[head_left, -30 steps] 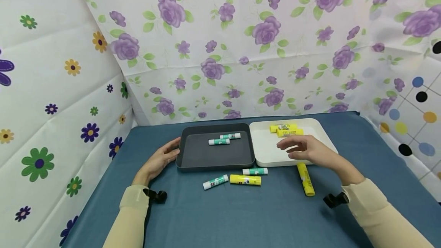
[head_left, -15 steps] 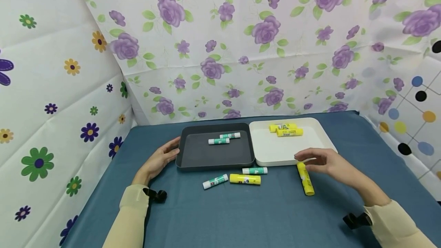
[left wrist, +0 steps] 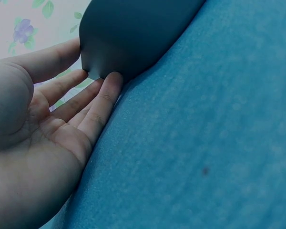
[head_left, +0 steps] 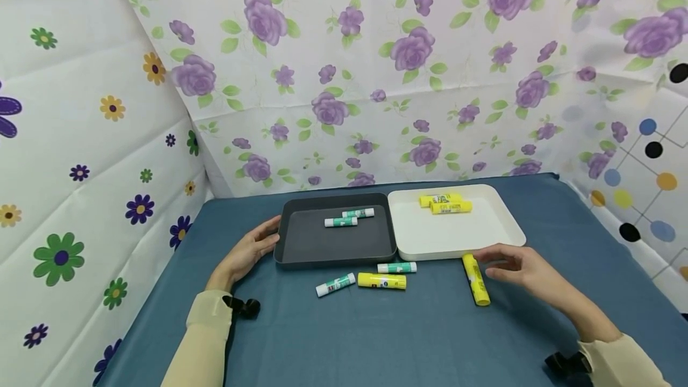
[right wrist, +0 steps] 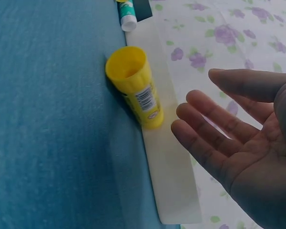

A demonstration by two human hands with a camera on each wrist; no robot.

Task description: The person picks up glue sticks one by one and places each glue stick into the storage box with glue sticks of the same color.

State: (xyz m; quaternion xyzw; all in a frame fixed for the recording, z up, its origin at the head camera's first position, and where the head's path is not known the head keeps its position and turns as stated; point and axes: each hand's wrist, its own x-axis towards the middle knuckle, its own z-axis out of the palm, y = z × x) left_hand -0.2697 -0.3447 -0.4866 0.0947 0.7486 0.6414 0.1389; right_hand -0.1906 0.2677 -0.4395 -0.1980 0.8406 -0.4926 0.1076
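Observation:
In the head view my left hand (head_left: 246, 255) rests its fingertips against the left side of the dark grey tray (head_left: 317, 248). The left wrist view shows those fingers (left wrist: 109, 88) touching the tray's corner (left wrist: 128, 40). My right hand (head_left: 524, 267) hovers just right of a yellow glue stick (head_left: 476, 280), fingers loosely bent and nothing held. Seen from the right wrist, a gap separates that glue stick (right wrist: 133, 86) from the fingertips (right wrist: 181, 128). It lies on the cloth, its far end by the front edge of the white tray (head_left: 457, 235).
Two green-and-white glue sticks (head_left: 341, 221) lie in the dark tray, and two yellow glue sticks (head_left: 451, 207) in the white one. On the blue cloth (head_left: 344, 339) before the trays are two more green sticks (head_left: 335, 285) and another yellow glue stick (head_left: 382, 280).
My right hand has moved from above the white tray toward me and rightward, down beside the yellow glue stick. The left hand stays at the dark tray.

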